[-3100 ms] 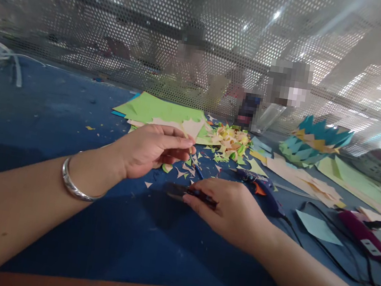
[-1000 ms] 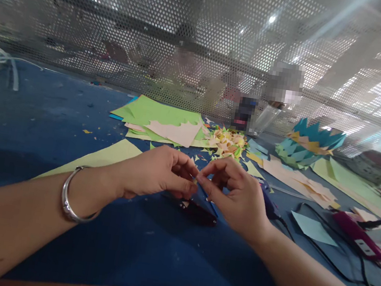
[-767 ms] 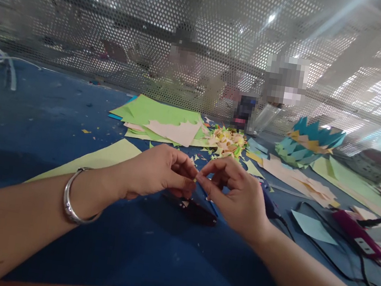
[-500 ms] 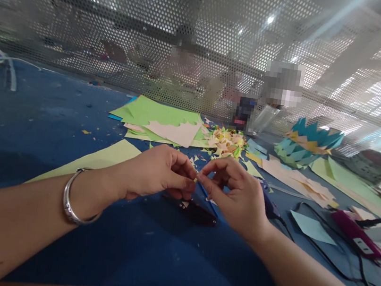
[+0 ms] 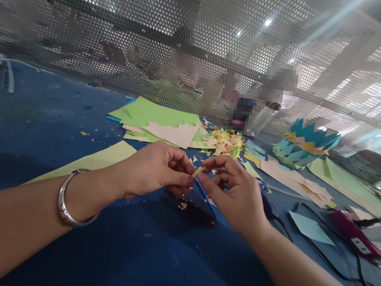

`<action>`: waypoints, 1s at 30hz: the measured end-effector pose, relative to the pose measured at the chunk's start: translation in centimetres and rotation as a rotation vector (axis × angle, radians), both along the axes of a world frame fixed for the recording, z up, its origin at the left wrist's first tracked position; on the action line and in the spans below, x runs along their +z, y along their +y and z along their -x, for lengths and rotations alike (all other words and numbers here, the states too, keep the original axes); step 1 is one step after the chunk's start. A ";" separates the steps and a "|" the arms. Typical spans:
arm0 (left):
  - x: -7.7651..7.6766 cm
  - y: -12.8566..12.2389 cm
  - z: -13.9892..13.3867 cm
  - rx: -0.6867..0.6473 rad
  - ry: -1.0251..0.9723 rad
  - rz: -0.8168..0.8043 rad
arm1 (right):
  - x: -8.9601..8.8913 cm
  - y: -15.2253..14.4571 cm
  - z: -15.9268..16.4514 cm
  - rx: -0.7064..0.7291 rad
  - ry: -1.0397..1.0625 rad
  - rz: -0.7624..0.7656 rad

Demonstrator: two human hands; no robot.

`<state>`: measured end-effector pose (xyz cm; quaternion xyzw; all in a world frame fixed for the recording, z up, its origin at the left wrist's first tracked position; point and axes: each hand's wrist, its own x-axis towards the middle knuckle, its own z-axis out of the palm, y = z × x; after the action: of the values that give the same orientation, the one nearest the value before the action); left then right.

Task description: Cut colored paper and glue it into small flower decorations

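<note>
Bent fingers of my left hand (image 5: 158,169), which has a silver bangle (image 5: 63,198) at the wrist, pinch a tiny yellow paper piece (image 5: 197,171). My right hand (image 5: 236,188) faces it, thumb and forefinger closed at the paper's other side. Below the fingertips, a thin blue stick (image 5: 205,199) slants down to the right; whether a hand touches it I cannot tell. Under both hands lies a dark, flat object (image 5: 197,214) with small bright dots, its kind unclear. Small paper scraps and a heap of cut paper bits (image 5: 226,142) lie just beyond.
Green sheets (image 5: 166,113) are stacked at the back, and a pale yellow sheet (image 5: 91,161) lies by my left forearm. A zigzag paper ring (image 5: 305,143) stands back right. Black cables run from a purple power strip (image 5: 352,234). A perforated screen (image 5: 119,41) closes the far side.
My fingertips have parted slightly, so more of the yellow paper piece and the blue stick shows between them. Both hands have otherwise barely moved.
</note>
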<state>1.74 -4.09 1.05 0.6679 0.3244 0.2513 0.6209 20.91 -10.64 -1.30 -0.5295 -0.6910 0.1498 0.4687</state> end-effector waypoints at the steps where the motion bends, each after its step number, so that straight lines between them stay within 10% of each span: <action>1: 0.0 0.0 0.0 0.002 -0.007 -0.007 | 0.0 0.1 0.0 0.002 0.012 0.015; 30: -0.4 0.7 0.3 -0.079 0.046 -0.262 | -0.2 0.1 -0.4 0.107 0.072 0.103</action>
<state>1.40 -3.42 0.69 0.7611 0.2762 0.2515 0.5302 21.30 -10.49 -1.48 -0.5094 -0.6926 0.2287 0.4566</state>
